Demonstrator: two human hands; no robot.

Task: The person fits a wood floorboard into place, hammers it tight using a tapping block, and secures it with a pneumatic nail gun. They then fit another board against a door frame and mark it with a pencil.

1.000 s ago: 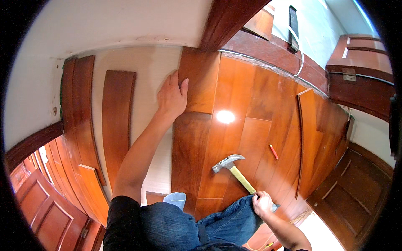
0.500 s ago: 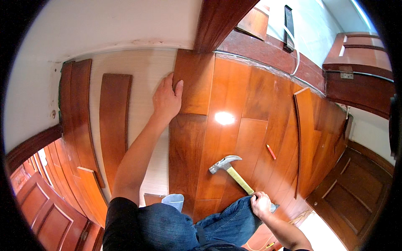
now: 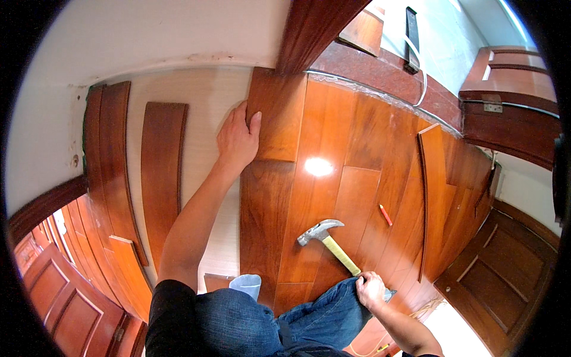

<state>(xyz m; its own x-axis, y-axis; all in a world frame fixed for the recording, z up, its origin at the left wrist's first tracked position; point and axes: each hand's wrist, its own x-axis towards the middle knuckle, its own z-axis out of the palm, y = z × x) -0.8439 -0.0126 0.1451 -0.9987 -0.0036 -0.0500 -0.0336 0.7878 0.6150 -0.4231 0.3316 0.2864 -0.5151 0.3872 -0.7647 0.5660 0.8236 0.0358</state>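
Against the short plank (image 3: 276, 122), my left hand (image 3: 238, 140) rests, thumb spread, fingertips indistinct; my right hand (image 3: 370, 290), fist closed, grips the hammer (image 3: 340, 256), concealing its handle's end.

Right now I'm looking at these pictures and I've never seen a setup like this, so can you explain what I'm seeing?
There is no machine, just a person working barehanded. Every picture comes from one fisheye camera worn on the person's head, looking down, so straight edges bend. The left hand touches the edge of a reddish-brown plank. The right hand is at the handle end of a hammer; whether it grips it is hard to tell. A red pencil-like stick lies on the fitted boards, and a separate board lies on the pale underlay.
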